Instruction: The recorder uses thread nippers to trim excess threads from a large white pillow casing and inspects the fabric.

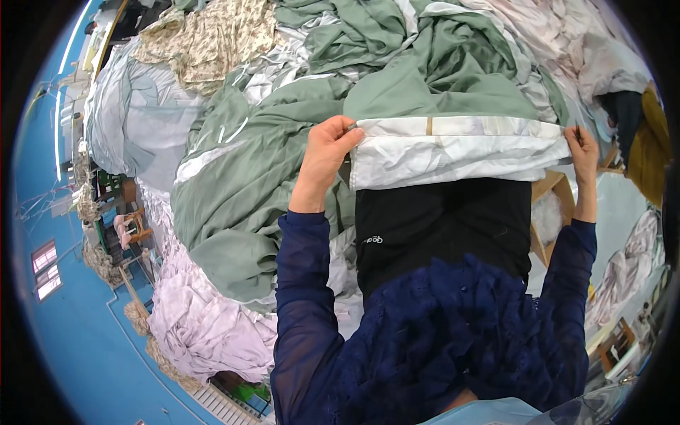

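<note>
A large sheet of green fabric (439,95) with a white lined edge (439,159) stretches across my lap. Along its top runs a flat white hem band with a short tan strip across it. My left hand (327,152) pinches one end of this band between thumb and fingers. At the other end, my right hand (584,152) is closed on the corner, and a small dark pointed thing shows at its fingertips, too small to name. Between both hands the band is drawn nearly straight, and the loose white edge hangs over my black apron (443,227).
More green fabric (248,177) lies heaped on the left, with pale lilac cloth (205,319) below it. Patterned beige cloth (212,42) sits at the back, and pinkish cloth (559,35) at the far right. A cardboard box (563,212) stands beside my right forearm.
</note>
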Motion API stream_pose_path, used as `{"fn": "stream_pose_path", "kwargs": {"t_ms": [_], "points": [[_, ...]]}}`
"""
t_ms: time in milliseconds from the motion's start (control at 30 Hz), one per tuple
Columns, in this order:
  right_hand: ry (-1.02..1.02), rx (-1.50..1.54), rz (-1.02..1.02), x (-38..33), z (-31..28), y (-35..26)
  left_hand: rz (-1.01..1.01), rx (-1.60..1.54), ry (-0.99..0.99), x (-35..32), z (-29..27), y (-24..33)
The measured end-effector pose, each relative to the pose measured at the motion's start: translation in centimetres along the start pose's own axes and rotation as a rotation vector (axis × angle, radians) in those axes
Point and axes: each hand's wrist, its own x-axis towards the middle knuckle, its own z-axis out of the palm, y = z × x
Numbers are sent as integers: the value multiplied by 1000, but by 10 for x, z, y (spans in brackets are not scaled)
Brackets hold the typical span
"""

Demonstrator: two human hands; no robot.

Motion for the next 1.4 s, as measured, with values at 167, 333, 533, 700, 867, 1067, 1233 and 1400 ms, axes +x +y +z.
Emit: {"fn": "stream_pose_path", "kwargs": {"t_ms": [167,333,533,700,867,1067,1233,1400], "points": [[-8,16,-36,-2,-3,-10,40,-35,24,-2,1,5],[-13,38,-35,-4,-7,-12,86,-32,6,-5,3,10],[-14,22,-37,-6,-7,-15,101,-31,8,-7,2,10],[0,32,-49,-7,-6,-15,107,-8,10,-9,1,13],[-7,39,-62,-7,-6,-13,132,21,20,-10,1,14],[5,3,-75,-5,3,-11,61,419,147,-7,5,8],[382,-228,-235,-18,24,-48,775,881,373,-9,62,25],[307,-163,-473,-55,95,-146,800,898,96,1,89,13]]}}
